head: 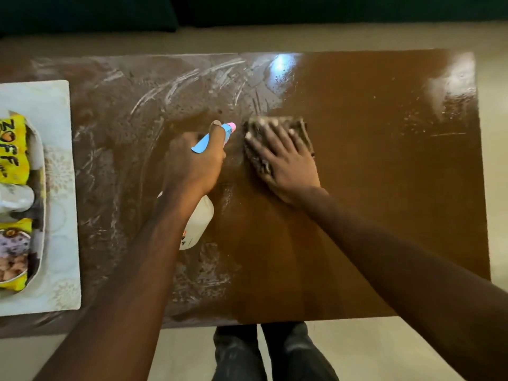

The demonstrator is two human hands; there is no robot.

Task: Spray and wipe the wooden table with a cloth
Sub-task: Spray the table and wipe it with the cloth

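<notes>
The left hand [192, 163] grips a spray bottle [199, 218], its nozzle just beside the right hand [286, 160], which presses flat on a cloth [254, 155] on the table [384, 188]. Streaky residue lies left of the hands.

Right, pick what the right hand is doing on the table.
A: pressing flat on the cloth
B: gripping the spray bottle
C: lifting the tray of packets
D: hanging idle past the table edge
A: the right hand lies with straight fingers spread on the cloth, pressing it to the wooden table, while the left hand grips the spray bottle.
</notes>
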